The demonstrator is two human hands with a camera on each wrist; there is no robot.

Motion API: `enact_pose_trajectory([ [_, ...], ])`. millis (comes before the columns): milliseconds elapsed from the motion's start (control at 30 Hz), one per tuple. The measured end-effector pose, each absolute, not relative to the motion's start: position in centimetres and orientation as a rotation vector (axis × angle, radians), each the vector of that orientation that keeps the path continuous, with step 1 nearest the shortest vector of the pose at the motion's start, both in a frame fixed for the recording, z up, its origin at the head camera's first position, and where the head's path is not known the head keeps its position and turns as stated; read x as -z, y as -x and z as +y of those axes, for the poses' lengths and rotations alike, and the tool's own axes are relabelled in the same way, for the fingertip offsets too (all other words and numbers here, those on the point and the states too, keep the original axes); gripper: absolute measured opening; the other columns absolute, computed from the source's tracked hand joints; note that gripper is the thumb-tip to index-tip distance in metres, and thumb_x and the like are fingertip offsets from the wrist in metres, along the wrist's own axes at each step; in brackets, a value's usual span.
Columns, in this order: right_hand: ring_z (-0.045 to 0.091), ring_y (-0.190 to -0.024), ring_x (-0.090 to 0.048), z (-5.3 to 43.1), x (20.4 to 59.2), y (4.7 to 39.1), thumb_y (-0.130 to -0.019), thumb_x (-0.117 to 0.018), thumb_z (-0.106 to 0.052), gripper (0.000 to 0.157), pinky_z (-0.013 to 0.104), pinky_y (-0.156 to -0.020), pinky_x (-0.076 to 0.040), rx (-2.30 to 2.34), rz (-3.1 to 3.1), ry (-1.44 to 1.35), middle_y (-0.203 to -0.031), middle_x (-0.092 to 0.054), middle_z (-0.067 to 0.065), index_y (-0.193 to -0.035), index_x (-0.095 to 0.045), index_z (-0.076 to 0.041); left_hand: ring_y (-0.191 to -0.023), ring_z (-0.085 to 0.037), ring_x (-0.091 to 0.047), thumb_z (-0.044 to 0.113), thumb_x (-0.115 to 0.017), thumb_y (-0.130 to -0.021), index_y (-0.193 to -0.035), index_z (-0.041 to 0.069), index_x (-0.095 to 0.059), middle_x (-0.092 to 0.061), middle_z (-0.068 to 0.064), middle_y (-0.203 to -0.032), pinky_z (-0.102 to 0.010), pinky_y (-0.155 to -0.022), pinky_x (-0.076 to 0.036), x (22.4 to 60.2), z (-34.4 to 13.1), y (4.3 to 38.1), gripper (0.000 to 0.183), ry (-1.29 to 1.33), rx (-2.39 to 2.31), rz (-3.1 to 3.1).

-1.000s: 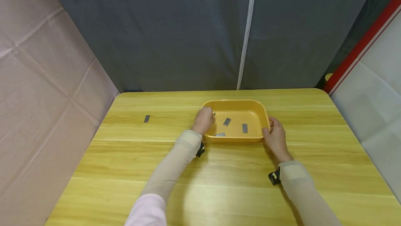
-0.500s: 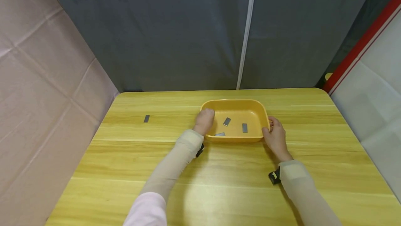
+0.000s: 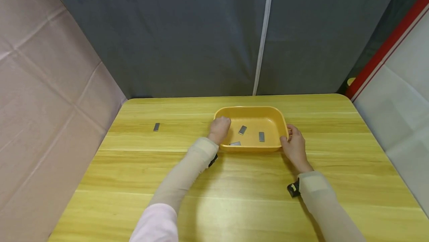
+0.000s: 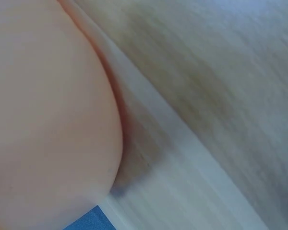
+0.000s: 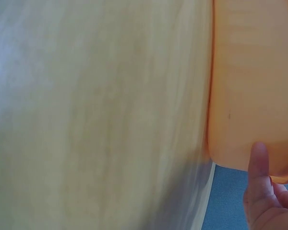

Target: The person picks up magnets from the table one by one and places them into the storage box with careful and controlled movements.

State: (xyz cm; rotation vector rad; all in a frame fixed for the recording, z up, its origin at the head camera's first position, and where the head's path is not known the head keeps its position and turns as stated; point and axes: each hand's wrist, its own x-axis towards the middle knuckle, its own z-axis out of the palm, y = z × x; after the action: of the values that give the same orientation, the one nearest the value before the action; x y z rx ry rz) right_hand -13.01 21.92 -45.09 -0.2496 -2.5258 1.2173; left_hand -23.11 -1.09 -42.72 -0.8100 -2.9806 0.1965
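A yellow plastic tray stands on the table. Small grey rectangular plates lie in it: one near the middle, one to the right and one at the front wall. My left hand is over the tray's left end with the fingers curled downward. Its fingertips are hidden, and I cannot tell what they hold. In the left wrist view a large smooth peach surface fills the left side. My right hand pinches the tray's right rim, its thumb against the wall.
Another small grey plate lies on the wooden table, far to the left of the tray. A dark grey curtain hangs behind the table's back edge. Pale fabric panels stand at the sides.
One second ago the left fingertips pinched a small grey plate at the tray's left end; hand and fingers have since turned and hide it. The right hand and tray keep their places.
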Motion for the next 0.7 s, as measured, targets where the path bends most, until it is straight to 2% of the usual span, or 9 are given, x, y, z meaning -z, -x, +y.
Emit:
enact_pose_trajectory([
  [300, 0.029, -0.076, -0.049, 21.94, 45.24, 13.07, -0.081, -0.046, 0.001, 0.04, 0.033, -0.06, -0.04, -1.216, -2.522, 0.243, -0.096, -0.049, 0.025, -0.119, -0.042, 0.012, -0.067, -0.016, -0.061, 0.001, -0.058, -0.079, -0.087, 0.008, -0.064, -0.064, -0.005, -0.082, -0.023, -0.05, -0.048, 43.06, -0.93, 23.21, 0.012, 0.818, -0.248, -3.032],
  [700, 0.03, -0.077, -0.049, 21.91, 45.28, 13.1, -0.081, -0.047, 0.001, 0.04, 0.035, -0.062, -0.04, -1.214, -2.519, 0.257, -0.097, -0.049, 0.024, -0.12, -0.042, 0.011, -0.073, -0.018, -0.062, 0.001, -0.061, -0.076, -0.09, 0.007, -0.065, -0.065, -0.006, -0.086, -0.025, -0.056, -0.05, 43.02, -0.68, 23.23, 0.015, 0.832, -0.257, -3.057],
])
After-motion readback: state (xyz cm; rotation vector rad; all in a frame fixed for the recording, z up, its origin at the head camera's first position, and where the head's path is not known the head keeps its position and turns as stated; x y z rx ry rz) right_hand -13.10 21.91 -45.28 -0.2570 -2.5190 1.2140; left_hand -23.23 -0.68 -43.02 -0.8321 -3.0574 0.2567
